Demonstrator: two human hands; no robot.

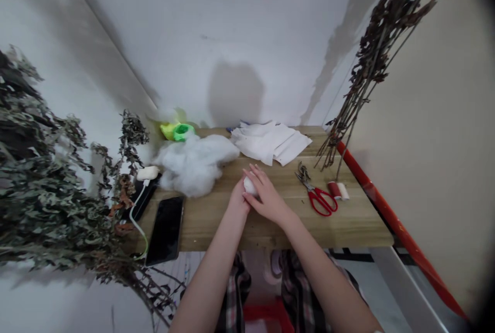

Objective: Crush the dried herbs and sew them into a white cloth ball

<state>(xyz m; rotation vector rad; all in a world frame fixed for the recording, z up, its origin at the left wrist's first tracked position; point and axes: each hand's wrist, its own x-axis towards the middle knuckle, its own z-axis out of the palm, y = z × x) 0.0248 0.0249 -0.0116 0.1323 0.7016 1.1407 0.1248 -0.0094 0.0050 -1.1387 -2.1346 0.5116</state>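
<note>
Item: one soft white wad of fibre filling — I am cupping it between my left hand and right hand, both grips curled closed, over the wood-grained surface.
</note>
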